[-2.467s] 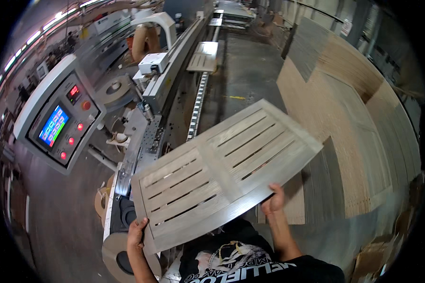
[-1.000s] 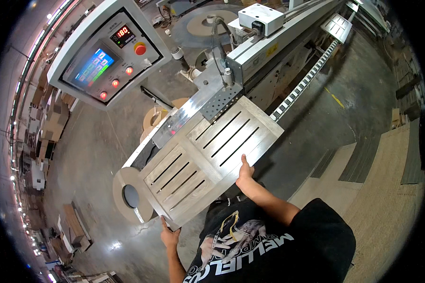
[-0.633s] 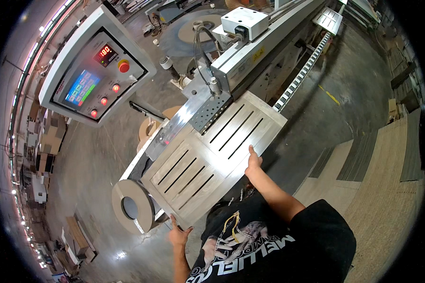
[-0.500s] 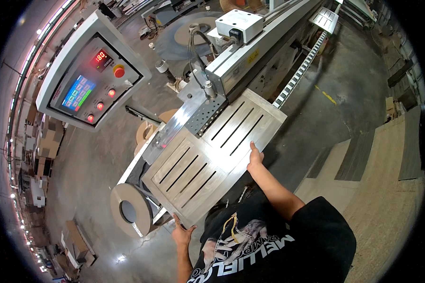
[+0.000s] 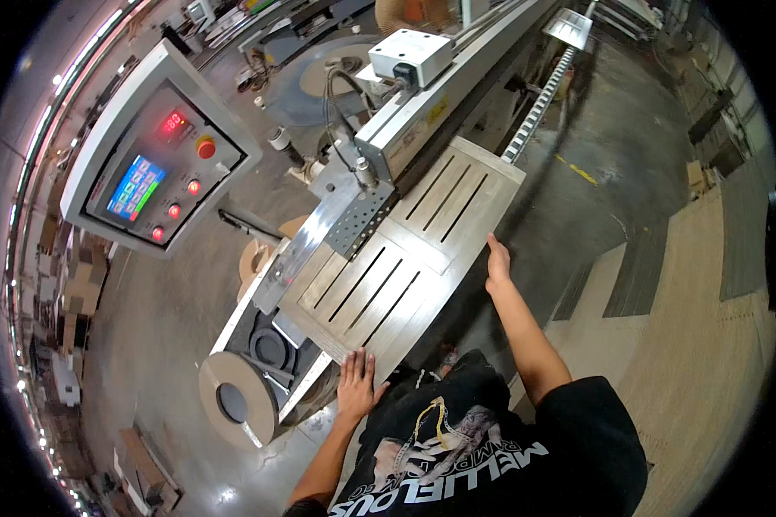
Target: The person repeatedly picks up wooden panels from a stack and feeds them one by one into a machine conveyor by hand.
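The slotted panel [image 5: 397, 250] lies along the machine [image 5: 414, 133], its left edge partly hidden by a perforated plate [image 5: 359, 222]. The left hand [image 5: 357, 386] spreads over its near end; the right hand [image 5: 498, 264] touches its outer edge, grip unclear. A brown roll [image 5: 261, 392] stands nearby. The panel has advanced.

Panel [image 5: 418, 248] is faced in wood grain, semi-gloss, w/ light caught mid-surf. Strip [image 5: 309, 237] is seen as v. shiny metal; holed plate [image 5: 362, 222], as duller metal. Shirt [image 5: 578, 435] is made of matt cloth. Roll [image 5: 254, 379] is finished matt; mat'l can't be told. Floor [image 5: 164, 345] is seen as smooth concrete, glossy in spots.
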Available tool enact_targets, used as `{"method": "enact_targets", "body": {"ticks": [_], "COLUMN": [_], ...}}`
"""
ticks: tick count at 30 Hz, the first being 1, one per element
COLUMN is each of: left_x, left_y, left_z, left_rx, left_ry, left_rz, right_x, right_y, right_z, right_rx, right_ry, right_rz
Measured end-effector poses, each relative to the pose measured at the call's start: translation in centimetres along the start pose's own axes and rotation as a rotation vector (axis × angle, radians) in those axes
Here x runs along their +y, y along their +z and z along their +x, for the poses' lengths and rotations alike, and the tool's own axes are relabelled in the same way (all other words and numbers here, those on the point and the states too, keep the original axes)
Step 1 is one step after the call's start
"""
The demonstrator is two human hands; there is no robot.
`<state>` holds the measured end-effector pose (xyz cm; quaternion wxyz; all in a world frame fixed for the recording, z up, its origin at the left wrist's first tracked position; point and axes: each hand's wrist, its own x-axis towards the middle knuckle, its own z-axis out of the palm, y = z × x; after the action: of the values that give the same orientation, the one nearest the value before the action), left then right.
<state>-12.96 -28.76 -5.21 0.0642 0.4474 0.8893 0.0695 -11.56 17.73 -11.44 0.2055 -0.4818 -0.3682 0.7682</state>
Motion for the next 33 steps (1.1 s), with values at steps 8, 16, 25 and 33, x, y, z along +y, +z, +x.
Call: {"method": "enact_targets", "body": {"ticks": [8,16,25,33], "left_x": [1.5,3.0,7.9,3.5], "left_y": [1.4,2.7,1.9,2.2], "left_z": [7.9,14.3,20.6,19.1], "left_rx": [-0.03,0.113,0.012,0.074], "left_ry": [0.262,0.486,0.564,0.574], "left_rz": [-0.057,-0.136,-0.228,-0.166], "right_x": [3.8,10.2,-1.8,-5.1], "right_y": [-9.6,-13.8,-3.3,-8.9], "right_z": [-14.9,-31.4,-58.2,-75.4], "right_rx": [0.243,0.442,0.908,1.578], "right_ry": [-0.042,-0.337,-0.822,-1.005], "right_rz": [0.052,-0.516,-1.202,-1.461]}}
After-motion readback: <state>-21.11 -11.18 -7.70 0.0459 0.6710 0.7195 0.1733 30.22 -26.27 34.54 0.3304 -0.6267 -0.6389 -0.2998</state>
